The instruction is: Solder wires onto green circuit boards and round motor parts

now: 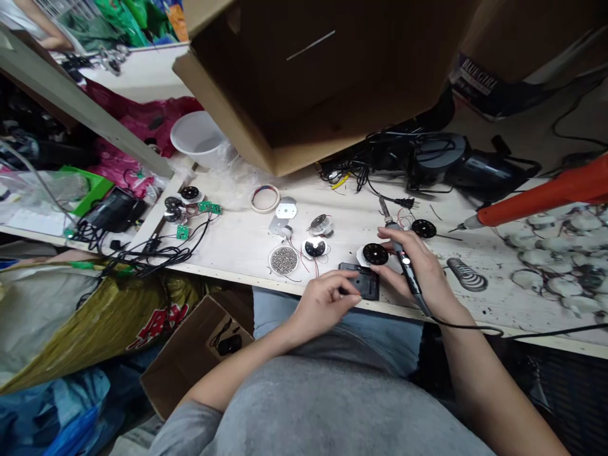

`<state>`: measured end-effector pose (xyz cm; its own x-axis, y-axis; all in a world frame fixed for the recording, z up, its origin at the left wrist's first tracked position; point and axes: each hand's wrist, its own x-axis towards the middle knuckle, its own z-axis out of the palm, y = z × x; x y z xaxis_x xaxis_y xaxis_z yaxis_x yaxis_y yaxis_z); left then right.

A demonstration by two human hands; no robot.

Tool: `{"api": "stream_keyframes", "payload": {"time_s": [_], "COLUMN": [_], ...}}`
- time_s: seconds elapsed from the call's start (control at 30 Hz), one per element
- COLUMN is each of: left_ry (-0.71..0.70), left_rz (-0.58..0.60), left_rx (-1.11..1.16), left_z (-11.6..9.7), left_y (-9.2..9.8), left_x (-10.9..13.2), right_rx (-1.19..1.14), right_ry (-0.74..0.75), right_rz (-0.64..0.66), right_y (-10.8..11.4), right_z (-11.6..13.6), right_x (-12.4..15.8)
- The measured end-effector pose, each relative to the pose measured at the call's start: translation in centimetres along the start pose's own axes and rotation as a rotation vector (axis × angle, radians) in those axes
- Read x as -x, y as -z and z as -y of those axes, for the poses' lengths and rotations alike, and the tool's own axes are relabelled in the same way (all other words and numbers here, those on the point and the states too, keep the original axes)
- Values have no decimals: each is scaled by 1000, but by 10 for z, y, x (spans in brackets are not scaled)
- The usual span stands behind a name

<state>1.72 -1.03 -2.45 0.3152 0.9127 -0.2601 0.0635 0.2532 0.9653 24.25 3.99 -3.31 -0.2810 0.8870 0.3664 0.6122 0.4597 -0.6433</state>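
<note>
A soldering iron (406, 265) lies against the palm of my right hand (425, 269), tip pointing away from me. The thumb and fingers of that hand also reach around a round part with a black perforated face (375, 254) and a white body. Beneath this part is a black rectangular block (368, 286) at the table's front edge. My left hand (327, 299) is beside the block, fingers curled and thumb close to the index finger; whatever is between them is too small to make out. Two similar round parts (315, 247) with thin wires sit farther left.
A small dish of metal beads (284, 260), a tape roll (265, 199) and a coil spring (468, 274) lie on the white table (247, 244). An orange electric screwdriver (536, 193) juts in from the right, above many white parts (565, 253). A large cardboard box (232, 95) stands behind.
</note>
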Motion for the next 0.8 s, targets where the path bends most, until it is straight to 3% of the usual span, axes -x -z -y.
{"api": "stream_keyframes", "payload": {"time_s": [0.17, 0.3, 0.5, 0.8], "left_ry": [-99, -146, -221, -495], "left_rz": [85, 118, -4, 93], "left_rx": [-146, -182, -300, -515], "left_z": [-1, 3, 18, 33], "left_y": [-18, -21, -7, 16], "left_x": [-6, -8, -4, -12], "right_rx": [-77, -113, -127, -119], "right_ry": [-71, -93, -98, -88], "right_rz": [-8, 9, -17, -25], "right_y": [-16, -28, -33, -30], "right_z": [-11, -10, -8, -8], "right_x": [1, 1, 5, 5]}}
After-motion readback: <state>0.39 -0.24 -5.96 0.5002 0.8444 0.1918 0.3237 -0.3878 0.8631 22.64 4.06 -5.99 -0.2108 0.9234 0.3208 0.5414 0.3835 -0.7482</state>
